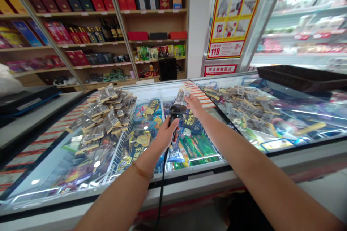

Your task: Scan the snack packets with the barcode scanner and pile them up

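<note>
My left hand [165, 134] is wrapped around the handle of a black barcode scanner [178, 109], whose cord hangs down toward me. Just beyond the scanner's head, my right hand [194, 105] pinches a small clear packet [180, 97] with dark contents. Both hands are above the glass top of a chest freezer [195, 177]. To the left lies a heap of similar packets [111, 110]. Another pile of packets [246, 106] spreads over the glass on the right. Bagged frozen goods [143, 137] show through the glass beneath my hands.
A black tray [300, 77] rests at the freezer's far right. Shelves with boxes and bottles [93, 30] line the back wall. A red and yellow poster [235, 14] hangs beside a lit display fridge [306, 25]. A dark device [29, 99] sits on a counter at left.
</note>
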The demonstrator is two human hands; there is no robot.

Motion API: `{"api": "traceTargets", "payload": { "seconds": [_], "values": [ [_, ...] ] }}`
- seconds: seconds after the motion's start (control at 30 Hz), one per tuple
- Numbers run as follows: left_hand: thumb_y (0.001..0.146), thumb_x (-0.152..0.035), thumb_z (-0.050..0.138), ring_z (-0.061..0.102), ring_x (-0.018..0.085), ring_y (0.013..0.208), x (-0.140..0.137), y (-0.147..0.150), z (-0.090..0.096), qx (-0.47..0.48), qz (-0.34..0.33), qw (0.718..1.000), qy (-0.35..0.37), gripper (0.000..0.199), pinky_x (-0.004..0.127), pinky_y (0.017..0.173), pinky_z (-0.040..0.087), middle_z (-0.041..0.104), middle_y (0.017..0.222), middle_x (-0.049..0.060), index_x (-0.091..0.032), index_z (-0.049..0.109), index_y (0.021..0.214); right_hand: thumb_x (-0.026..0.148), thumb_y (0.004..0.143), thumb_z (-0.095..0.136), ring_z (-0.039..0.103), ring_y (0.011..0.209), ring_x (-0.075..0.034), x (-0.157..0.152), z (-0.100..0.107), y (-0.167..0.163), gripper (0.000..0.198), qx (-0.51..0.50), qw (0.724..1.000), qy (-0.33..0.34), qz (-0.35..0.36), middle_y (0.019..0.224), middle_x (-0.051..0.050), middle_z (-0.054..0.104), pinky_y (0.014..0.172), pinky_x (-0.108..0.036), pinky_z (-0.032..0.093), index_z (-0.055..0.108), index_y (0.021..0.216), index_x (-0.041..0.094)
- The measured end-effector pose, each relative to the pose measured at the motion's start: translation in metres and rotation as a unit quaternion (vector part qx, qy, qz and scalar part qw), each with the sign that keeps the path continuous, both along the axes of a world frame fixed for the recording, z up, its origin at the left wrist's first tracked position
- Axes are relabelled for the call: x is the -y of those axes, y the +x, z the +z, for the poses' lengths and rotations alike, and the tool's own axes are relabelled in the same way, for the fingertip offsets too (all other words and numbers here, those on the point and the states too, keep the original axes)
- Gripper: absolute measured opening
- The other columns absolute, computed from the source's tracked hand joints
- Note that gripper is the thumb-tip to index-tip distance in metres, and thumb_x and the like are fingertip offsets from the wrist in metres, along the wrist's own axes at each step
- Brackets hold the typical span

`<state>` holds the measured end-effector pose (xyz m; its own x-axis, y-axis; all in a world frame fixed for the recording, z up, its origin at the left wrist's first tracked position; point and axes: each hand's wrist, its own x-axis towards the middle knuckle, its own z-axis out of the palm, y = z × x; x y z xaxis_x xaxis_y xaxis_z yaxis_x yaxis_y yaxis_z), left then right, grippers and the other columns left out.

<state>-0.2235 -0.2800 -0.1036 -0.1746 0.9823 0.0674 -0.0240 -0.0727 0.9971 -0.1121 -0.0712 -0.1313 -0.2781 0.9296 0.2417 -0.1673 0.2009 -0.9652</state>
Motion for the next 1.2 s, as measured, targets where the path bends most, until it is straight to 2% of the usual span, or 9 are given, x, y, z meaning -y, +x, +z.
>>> {"api": "traceTargets", "payload": {
  "seconds": [0.1,0.2,0.3,0.43,0.57,0.73,0.87,0.97,1.2],
  "values": [
    [0.072,-0.072,0.071,0.048,0.007,0.039,0.000,0.000,-0.001,0.000,0.002,1.000,0.001,0.057,0.023,0.036,0.036,0.057,0.069,-0.006,-0.021,0.050,0.086,0.065,0.075,0.072,0.073,0.078,-0.020,-0.002,-0.002,0.001,0.053,0.016,1.000,0.003,-0.003,0.079,-0.003,0.073,0.068,-0.028,0.058,0.067,0.101,0.019],
    [0.073,-0.071,0.072,0.049,0.008,0.039,-0.002,0.002,-0.004,0.003,0.011,1.000,0.000,0.055,0.023,0.036,0.037,0.057,0.069,-0.005,-0.021,0.051,0.086,0.062,0.083,0.065,0.070,0.074,-0.019,-0.004,-0.002,-0.001,0.048,0.081,0.994,0.032,-0.063,0.081,-0.004,0.073,0.062,-0.026,0.056,0.068,0.102,0.018],
    [0.073,-0.068,0.073,0.048,0.008,0.038,-0.003,0.005,-0.002,0.017,0.062,0.998,-0.007,0.053,0.023,0.034,0.036,0.056,0.066,-0.006,-0.022,0.050,0.085,0.053,0.091,0.058,0.065,0.059,-0.016,-0.002,-0.001,-0.003,0.041,0.152,0.981,0.046,-0.114,0.085,-0.005,0.073,0.052,-0.024,0.050,0.067,0.109,0.017],
    [0.079,-0.063,0.071,0.048,0.008,0.037,0.012,-0.001,0.019,0.063,0.129,0.990,-0.012,0.047,0.023,0.035,0.035,0.057,0.066,-0.006,-0.022,0.049,0.085,0.038,0.098,0.050,0.058,0.047,-0.012,0.006,0.005,-0.003,0.033,0.192,0.971,0.050,-0.137,0.090,-0.004,0.072,0.048,-0.025,0.047,0.065,0.118,0.018],
    [0.078,-0.061,0.072,0.047,0.007,0.036,0.049,-0.039,0.044,0.061,0.188,0.980,0.025,0.045,0.023,0.035,0.034,0.058,0.067,-0.005,-0.022,0.050,0.085,0.023,0.095,0.053,0.060,0.050,-0.011,0.023,0.016,-0.012,0.022,0.202,0.976,0.027,-0.072,0.076,-0.001,0.068,0.049,-0.021,0.046,0.065,0.111,0.016],
    [0.076,-0.058,0.072,0.048,0.009,0.037,0.103,-0.114,0.053,0.051,0.309,0.949,0.034,0.042,0.023,0.035,0.035,0.057,0.063,-0.005,-0.022,0.051,0.084,0.018,0.091,0.063,0.063,0.052,-0.010,0.071,0.037,-0.064,0.023,0.119,0.987,0.003,0.108,0.068,0.003,0.066,0.050,-0.019,0.046,0.065,0.113,0.016],
    [0.076,-0.054,0.070,0.048,0.010,0.038,0.142,-0.161,0.055,0.053,0.392,0.918,0.025,0.039,0.023,0.035,0.037,0.058,0.064,-0.005,-0.021,0.052,0.085,0.017,0.087,0.072,0.059,0.047,-0.009,0.118,0.057,-0.129,0.024,0.099,0.982,-0.021,0.157,0.060,0.007,0.059,0.047,-0.018,0.044,0.062,0.109,0.018],
    [0.075,-0.053,0.070,0.049,0.010,0.039,0.165,-0.180,0.056,0.057,0.423,0.904,0.020,0.038,0.022,0.035,0.038,0.058,0.065,-0.005,-0.021,0.052,0.085,0.014,0.088,0.072,0.061,0.049,-0.010,0.144,0.069,-0.172,0.020,0.125,0.977,-0.029,0.168,0.060,0.008,0.058,0.046,-0.018,0.043,0.058,0.101,0.019],
    [0.072,-0.058,0.070,0.048,0.010,0.037,0.188,-0.195,0.050,0.037,0.430,0.902,0.014,0.043,0.022,0.033,0.037,0.058,0.064,-0.006,-0.021,0.052,0.087,0.023,0.087,0.074,0.069,0.058,-0.013,0.162,0.071,-0.228,0.023,0.203,0.976,0.002,0.076,0.080,0.001,0.068,0.049,-0.020,0.047,0.058,0.103,0.022]
  ]
}}
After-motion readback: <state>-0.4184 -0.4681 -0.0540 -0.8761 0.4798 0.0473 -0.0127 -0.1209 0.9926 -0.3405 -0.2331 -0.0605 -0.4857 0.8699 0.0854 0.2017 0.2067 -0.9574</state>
